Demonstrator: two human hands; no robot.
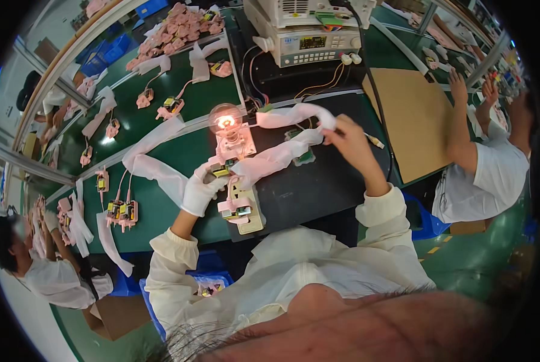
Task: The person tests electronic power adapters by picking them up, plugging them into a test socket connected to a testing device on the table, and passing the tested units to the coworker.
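Head view, looking down over a green work table [161,211] with a black mat [318,187] laid on it. Left hand [202,190] wears a white cloth glove; forearm comes up from the lower edge in a cream sleeve, wrist bent slightly inward. Its fingers curl closed around the near end of a pale pink foam strip [276,158], at a small circuit board [221,171] with yellow parts. Just below the glove lies a beige test block [249,211], flat and rectangular, carrying another small board on pink foam.

Just above the glove, a round glass bulb [224,119] glows orange, standing upright on a pink base. The foam strip is soft, thin and matte, running from the glove up and right across the mat.

Right hand [349,142] is bare, arm bent at the elbow, sleeve pushed to the wrist. Its fingers pinch the far end of the strip, which loops back in an arch above the mat. Behind sits a boxy grey meter [309,45] with wires trailing down. Right of the hand lies a flat brown cardboard sheet [418,120]. A co-worker's arm [460,127] reaches onto the table past it.
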